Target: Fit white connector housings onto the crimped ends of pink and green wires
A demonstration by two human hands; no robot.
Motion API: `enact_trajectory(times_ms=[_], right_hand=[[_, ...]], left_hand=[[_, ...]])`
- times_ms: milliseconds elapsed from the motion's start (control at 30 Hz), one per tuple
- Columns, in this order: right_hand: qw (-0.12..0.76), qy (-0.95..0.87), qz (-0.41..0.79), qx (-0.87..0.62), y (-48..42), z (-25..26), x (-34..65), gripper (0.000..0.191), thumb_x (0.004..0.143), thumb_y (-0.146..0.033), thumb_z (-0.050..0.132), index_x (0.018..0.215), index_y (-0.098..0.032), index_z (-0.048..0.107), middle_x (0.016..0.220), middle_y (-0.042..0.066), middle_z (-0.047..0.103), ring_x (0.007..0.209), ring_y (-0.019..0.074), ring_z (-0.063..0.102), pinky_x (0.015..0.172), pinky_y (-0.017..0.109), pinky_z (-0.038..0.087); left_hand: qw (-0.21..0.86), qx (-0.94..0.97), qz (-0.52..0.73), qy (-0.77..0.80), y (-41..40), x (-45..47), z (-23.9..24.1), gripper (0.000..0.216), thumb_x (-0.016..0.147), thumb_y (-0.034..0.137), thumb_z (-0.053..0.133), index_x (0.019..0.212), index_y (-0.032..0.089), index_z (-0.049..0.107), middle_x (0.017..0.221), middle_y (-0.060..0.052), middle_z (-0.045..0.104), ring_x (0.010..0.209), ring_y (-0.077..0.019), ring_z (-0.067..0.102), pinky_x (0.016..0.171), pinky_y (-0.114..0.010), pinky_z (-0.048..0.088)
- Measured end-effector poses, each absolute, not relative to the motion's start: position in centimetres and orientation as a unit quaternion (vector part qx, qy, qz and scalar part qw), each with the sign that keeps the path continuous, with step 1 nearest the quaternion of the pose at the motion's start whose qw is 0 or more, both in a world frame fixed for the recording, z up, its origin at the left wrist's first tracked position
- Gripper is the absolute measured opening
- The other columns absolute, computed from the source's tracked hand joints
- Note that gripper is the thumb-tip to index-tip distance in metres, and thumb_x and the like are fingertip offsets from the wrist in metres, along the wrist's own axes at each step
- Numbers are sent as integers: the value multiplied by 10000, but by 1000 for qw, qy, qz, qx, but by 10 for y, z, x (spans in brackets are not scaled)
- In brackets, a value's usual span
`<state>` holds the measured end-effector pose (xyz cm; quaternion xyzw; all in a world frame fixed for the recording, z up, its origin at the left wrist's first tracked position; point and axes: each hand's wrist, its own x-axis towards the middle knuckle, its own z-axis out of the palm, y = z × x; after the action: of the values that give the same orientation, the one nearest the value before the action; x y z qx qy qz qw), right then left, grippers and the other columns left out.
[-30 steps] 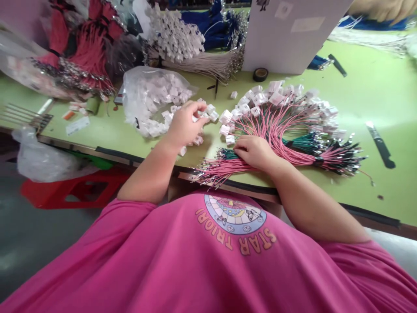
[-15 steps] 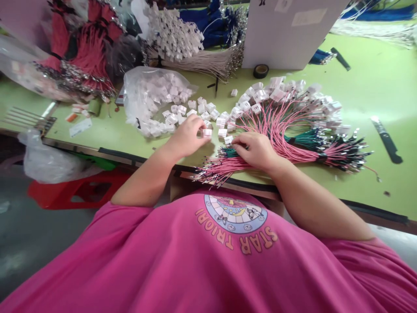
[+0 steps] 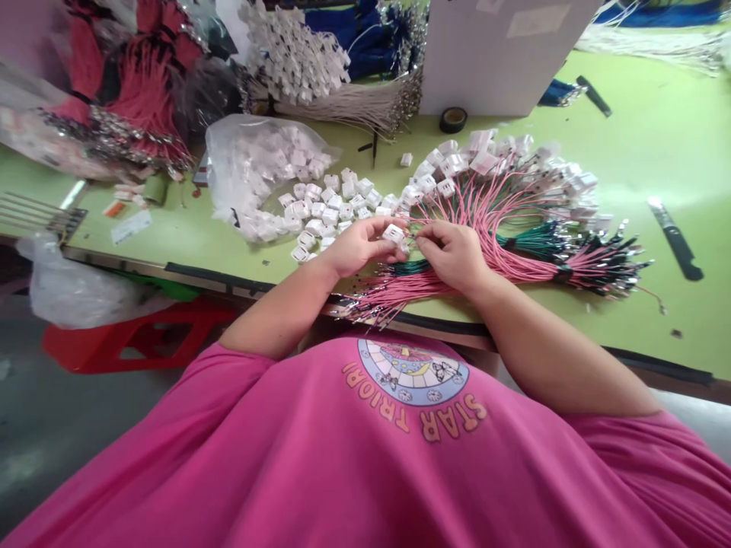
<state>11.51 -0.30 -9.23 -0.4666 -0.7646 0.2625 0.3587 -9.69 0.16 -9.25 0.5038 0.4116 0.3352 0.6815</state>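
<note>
My left hand (image 3: 364, 245) is closed round a small white plastic connector housing (image 3: 394, 234), with its slotted side facing up. Close beside it, my right hand (image 3: 454, 255) pinches what looks like a thin wire end at the housing; the fingers hide most of it. Under and beside my right hand lies a bundle of pink wires (image 3: 394, 293) with metal tips, with green wires (image 3: 411, 267) among them. Loose white housings (image 3: 328, 213) are scattered left of my hands. Pink wires fitted with white housings (image 3: 483, 156) fan out behind my right hand.
A clear plastic bag (image 3: 240, 167) of housings lies to the left. Behind stand red wire bundles (image 3: 151, 99), white housings on wires (image 3: 297, 57) and a white box (image 3: 485, 65). Black tape (image 3: 453, 119) sits before the box. A knife (image 3: 677, 240) lies right; a red stool (image 3: 137, 335) stands below the table.
My left hand has moved right with a housing and now meets my right hand. The housing has turned to show its slots. My right hand has shifted slightly.
</note>
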Motion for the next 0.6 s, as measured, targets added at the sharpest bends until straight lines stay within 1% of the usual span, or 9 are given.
enact_trajectory(times_ms=[67, 167, 233, 333, 400, 600], right_hand=[[357, -764, 258, -471, -3, -92, 115, 203, 826, -244, 522, 764, -170, 701, 721, 21, 687, 656, 147, 572, 672, 272, 417], [354, -764, 255, -475, -3, -91, 114, 208, 828, -245, 517, 755, -172, 697, 711, 23, 682, 660, 152, 576, 671, 276, 413], [346, -766, 256, -478, -3, -91, 114, 212, 832, -248, 515, 756, -171, 698, 711, 24, 680, 660, 153, 576, 667, 276, 407], [321, -771, 253, -488, -3, -90, 113, 219, 839, -253, 511, 757, -173, 698, 727, 28, 681, 670, 156, 573, 663, 277, 396], [307, -777, 248, -491, -3, -90, 112, 222, 845, -255, 507, 749, -177, 692, 730, 29, 677, 677, 157, 568, 657, 276, 387], [259, -800, 229, -491, -1, -88, 113, 232, 868, -258, 487, 757, -184, 677, 759, 40, 681, 702, 168, 576, 672, 284, 377]], left_hand=[[675, 497, 348, 421, 2, -97, -94, 430, 798, 268, 745, 1178, 154, 579, 791, -37, 721, 743, -145, 723, 662, -246, 553], [669, 496, 368, 413, 2, -98, -96, 419, 810, 271, 738, 1184, 183, 573, 843, -28, 724, 759, -142, 726, 655, -244, 558], [666, 504, 371, 406, 2, -97, -96, 422, 791, 258, 760, 1164, 188, 577, 873, -28, 727, 790, -143, 729, 693, -253, 568], [653, 513, 377, 410, 2, -95, -95, 395, 733, 252, 813, 1055, 169, 599, 916, -38, 728, 813, -145, 728, 740, -268, 577], [643, 514, 387, 415, 2, -93, -94, 413, 690, 258, 846, 1011, 163, 603, 932, -39, 726, 801, -144, 727, 745, -277, 580], [626, 518, 398, 425, 3, -93, -95, 439, 622, 231, 879, 970, 153, 623, 878, -22, 734, 773, -143, 731, 770, -294, 587]])
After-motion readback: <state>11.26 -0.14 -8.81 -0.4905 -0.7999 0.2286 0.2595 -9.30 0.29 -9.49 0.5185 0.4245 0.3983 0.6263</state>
